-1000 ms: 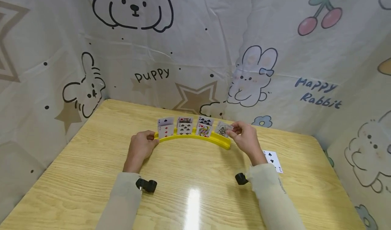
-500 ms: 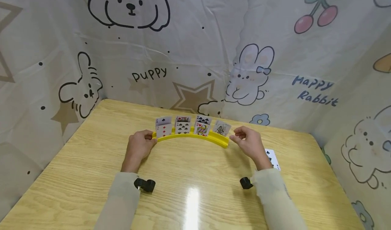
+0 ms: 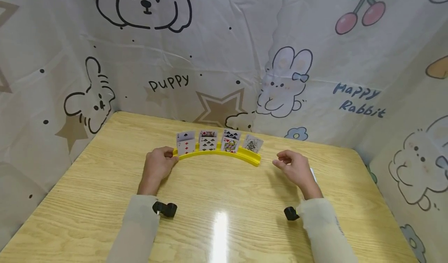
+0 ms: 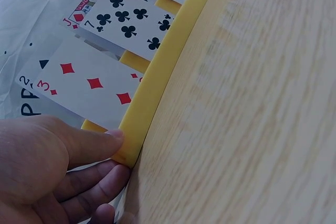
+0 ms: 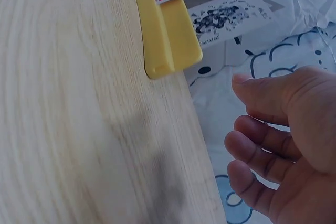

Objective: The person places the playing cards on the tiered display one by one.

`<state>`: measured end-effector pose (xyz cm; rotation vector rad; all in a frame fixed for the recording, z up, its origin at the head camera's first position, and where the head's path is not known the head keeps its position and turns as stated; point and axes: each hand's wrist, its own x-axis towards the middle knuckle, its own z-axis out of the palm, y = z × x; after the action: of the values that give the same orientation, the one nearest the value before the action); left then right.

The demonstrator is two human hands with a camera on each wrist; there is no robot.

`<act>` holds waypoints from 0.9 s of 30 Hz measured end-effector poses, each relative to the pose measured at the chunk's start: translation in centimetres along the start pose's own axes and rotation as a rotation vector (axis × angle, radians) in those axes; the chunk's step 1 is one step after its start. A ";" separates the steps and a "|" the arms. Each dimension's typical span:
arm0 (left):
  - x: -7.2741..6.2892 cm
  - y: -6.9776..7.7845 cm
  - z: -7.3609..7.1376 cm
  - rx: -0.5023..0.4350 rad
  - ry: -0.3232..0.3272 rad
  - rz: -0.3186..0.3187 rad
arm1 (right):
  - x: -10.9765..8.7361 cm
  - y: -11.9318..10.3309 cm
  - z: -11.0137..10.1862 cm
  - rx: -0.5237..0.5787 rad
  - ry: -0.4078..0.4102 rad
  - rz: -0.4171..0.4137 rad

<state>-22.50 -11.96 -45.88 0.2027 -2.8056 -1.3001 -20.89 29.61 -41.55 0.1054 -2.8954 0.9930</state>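
Observation:
A curved yellow card holder (image 3: 213, 152) stands near the back of the table, bearing playing cards in two rows. My left hand (image 3: 158, 165) pinches its left end, thumb on the front face in the left wrist view. Beside that thumb stands the three of diamonds (image 4: 86, 80), with the seven of clubs (image 4: 128, 19) further along. A queen of hearts (image 3: 230, 145) is in the front row; a joker (image 3: 253, 143) stands alone in the back row at the right end. My right hand (image 3: 295, 171) hovers right of the holder, fingers loosely bent and holding nothing.
A white card (image 3: 313, 174) lies on the wooden table (image 3: 196, 216), mostly hidden behind my right hand. A cloth (image 3: 210, 41) printed with cartoon animals hangs behind the table and along its sides.
My right hand has let go of the joker, which stays in the holder, and has drawn away to the right, now covering most of the loose card. My left hand keeps its grip.

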 end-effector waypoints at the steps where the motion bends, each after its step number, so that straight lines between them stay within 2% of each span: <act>1: 0.0 0.0 0.0 -0.001 -0.001 0.000 | -0.1 0.2 -0.1 -0.005 0.002 0.000; 15: 0.0 0.1 -0.1 0.002 -0.012 -0.005 | -1.9 3.3 -1.8 -0.051 0.000 0.039; 27: -0.1 0.2 -0.1 0.004 -0.007 -0.003 | -2.1 5.5 -3.4 -0.106 -0.013 0.102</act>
<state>-22.40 -11.86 -45.65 0.2034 -2.8157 -1.2984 -19.12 36.12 -42.39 -0.0432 -2.9846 0.8536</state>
